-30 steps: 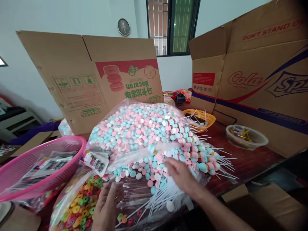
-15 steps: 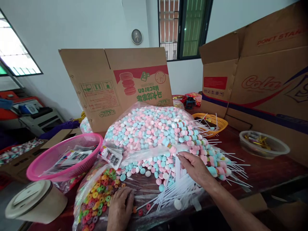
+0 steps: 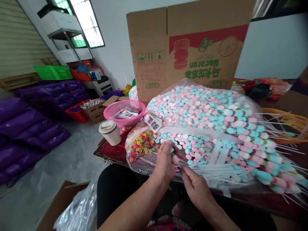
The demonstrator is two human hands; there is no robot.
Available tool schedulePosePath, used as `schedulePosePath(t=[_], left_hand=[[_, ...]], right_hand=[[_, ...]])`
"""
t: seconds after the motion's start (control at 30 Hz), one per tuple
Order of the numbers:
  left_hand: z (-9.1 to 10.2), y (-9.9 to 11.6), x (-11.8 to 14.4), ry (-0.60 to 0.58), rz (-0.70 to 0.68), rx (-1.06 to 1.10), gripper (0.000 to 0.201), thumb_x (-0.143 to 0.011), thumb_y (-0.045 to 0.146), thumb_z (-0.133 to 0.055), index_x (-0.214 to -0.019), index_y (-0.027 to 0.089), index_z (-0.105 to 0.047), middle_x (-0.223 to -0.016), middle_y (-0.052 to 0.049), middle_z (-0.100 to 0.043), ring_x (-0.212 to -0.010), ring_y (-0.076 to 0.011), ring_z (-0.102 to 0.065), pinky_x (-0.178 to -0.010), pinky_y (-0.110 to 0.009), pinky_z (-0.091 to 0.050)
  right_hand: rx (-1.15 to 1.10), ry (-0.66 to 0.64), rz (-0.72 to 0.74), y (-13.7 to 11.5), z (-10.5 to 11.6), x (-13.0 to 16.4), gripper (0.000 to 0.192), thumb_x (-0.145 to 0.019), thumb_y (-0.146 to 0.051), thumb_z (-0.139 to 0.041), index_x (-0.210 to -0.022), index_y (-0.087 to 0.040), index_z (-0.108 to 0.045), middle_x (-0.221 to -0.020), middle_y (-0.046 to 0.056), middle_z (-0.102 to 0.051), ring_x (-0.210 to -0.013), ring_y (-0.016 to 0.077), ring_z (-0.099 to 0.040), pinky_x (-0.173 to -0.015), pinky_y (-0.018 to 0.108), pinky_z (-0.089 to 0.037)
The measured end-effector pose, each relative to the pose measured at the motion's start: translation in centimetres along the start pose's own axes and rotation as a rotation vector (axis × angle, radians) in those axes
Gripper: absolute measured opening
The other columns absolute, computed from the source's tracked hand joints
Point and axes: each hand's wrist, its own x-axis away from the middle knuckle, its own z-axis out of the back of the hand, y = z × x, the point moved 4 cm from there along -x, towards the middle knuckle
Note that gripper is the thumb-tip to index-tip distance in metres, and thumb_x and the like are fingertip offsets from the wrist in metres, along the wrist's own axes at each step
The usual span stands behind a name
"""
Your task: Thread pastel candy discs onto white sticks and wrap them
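Observation:
My left hand (image 3: 165, 162) is closed around a few pink and blue marshmallows (image 3: 175, 158) at the table's front edge. A thin white stick runs from them to my right hand (image 3: 195, 186), whose thumb and fingers pinch it. Beyond my hands lies a clear bag heaped with pink, blue and white marshmallows (image 3: 192, 106). Colourful ring-shaped cereal (image 3: 141, 144) is piled left of my left hand. Loose white sticks (image 3: 214, 171) lie to the right of my hands. Finished-looking marshmallow skewers (image 3: 262, 150) are stacked along the bag's right side.
A pink basket (image 3: 141, 112) with printed packets and a lidded paper cup (image 3: 113, 136) stand at the left. Behind the bag rises a cardboard box (image 3: 154, 41). An orange basket (image 3: 284, 138) sits at the right. Purple bundles (image 3: 29, 128) fill the far left.
The view has swung left and down. My right hand has left the stick pile and come beside my left hand. Marshmallows on a stick are now between them.

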Motion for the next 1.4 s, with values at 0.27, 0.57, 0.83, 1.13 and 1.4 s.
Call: schedulePosePath(t=[0.27, 0.57, 0.83, 1.13, 1.4], left_hand=[[1.8, -5.2, 0.1, 0.086, 0.093, 0.011, 0.016, -0.07, 0.03, -0.058, -0.07, 0.017, -0.048, -0.051, 0.005, -0.047, -0.047, -0.0081, -0.045, -0.05, -0.02, -0.037], [7.7, 1.6, -4.4, 0.025, -0.189, -1.254, 0.028, -0.079, 0.026, -0.057, -0.105, 0.019, -0.058, -0.102, -0.008, -0.06, -0.102, -0.0239, -0.054, -0.091, -0.037, -0.041], [10.2, 2.4, -6.3, 0.033, -0.009, -0.993, 0.01, -0.075, 0.023, -0.061, -0.069, 0.015, -0.063, -0.082, -0.007, -0.064, -0.089, -0.0226, -0.06, -0.076, -0.031, -0.048], [9.0, 0.2, -3.5, 0.035, 0.17, -0.233, 0.028, -0.06, 0.033, -0.075, -0.068, 0.014, -0.057, -0.057, 0.002, -0.056, -0.049, -0.007, -0.053, -0.047, -0.018, -0.041], [6.8, 1.4, -2.8, 0.019, 0.088, -0.167, 0.021, -0.057, 0.019, -0.077, -0.064, 0.013, -0.058, -0.049, 0.005, -0.053, -0.044, -0.0048, -0.049, -0.043, -0.016, -0.036]], right_hand=[[0.135, -0.07, -0.151, 2.8, -2.1, 0.1, 0.039, -0.086, -0.038, -0.034, -0.1, -0.02, -0.065, -0.093, 0.011, -0.072, -0.082, 0.0236, -0.067, -0.071, 0.032, -0.052], [0.25, -0.11, -0.235, 4.0, 1.2, -2.6, 0.041, -0.081, -0.055, -0.035, -0.061, -0.022, -0.05, -0.054, 0.001, -0.055, -0.052, 0.0161, -0.051, -0.053, 0.025, -0.042], [0.217, -0.18, -0.153, 3.1, -0.5, -1.5, 0.036, -0.087, -0.046, -0.035, -0.065, -0.022, -0.049, -0.054, -0.001, -0.052, -0.052, 0.0134, -0.046, -0.052, 0.022, -0.037], [0.331, -0.226, -0.078, 1.6, -1.2, -1.5, 0.033, -0.088, -0.038, -0.029, -0.065, -0.022, -0.047, -0.053, 0.0, -0.052, -0.049, 0.0132, -0.043, -0.051, 0.024, -0.033], [0.445, -0.187, -0.117, 0.2, 0.8, -1.3, 0.028, -0.083, -0.038, -0.034, -0.062, -0.022, -0.042, -0.052, -0.001, -0.046, -0.049, 0.0128, -0.038, -0.051, 0.025, -0.029]])
